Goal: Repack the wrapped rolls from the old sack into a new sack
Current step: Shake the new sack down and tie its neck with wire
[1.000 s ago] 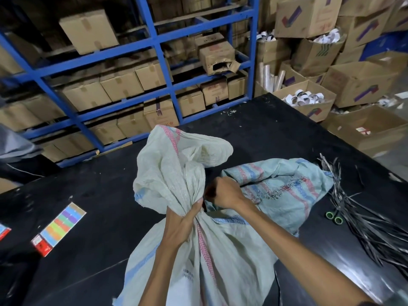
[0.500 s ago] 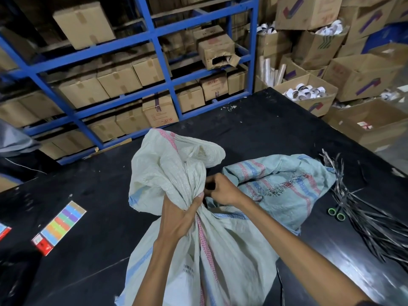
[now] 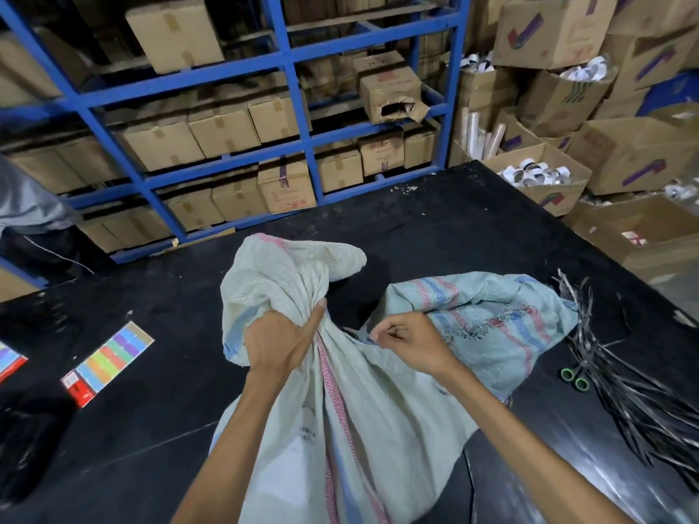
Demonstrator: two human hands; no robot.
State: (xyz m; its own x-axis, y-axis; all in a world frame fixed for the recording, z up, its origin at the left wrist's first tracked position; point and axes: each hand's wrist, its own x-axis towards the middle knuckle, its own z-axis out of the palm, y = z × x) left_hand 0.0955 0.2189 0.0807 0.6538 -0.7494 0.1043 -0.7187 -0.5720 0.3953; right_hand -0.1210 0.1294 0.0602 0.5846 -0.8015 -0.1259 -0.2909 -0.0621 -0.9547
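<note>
A pale woven sack (image 3: pixel 363 421) with a pink stripe stands full on the black table (image 3: pixel 435 228), its neck gathered and its loose top flopping away from me. My left hand (image 3: pixel 278 340) grips the bunched neck, thumb up. My right hand (image 3: pixel 410 344) sits just right of the neck with its fingers curled; what it pinches, if anything, is too small to see. A second sack (image 3: pixel 491 319), bluish with red and blue stripes, lies flat and crumpled behind my right hand. No rolls show; the sack hides its contents.
A bundle of dark strips (image 3: pixel 650 395) and green-handled scissors (image 3: pixel 575 379) lie at the table's right. A rainbow-coloured card (image 3: pixel 109 359) lies at the left. Blue shelving (image 3: pixel 287 58) with cartons stands beyond the table. Open boxes of rolls (image 3: pixel 537 175) crowd the right.
My right hand has come off the neck and moved slightly right, leaving a gap. My left hand has tightened round the bunched neck and raised its thumb.
</note>
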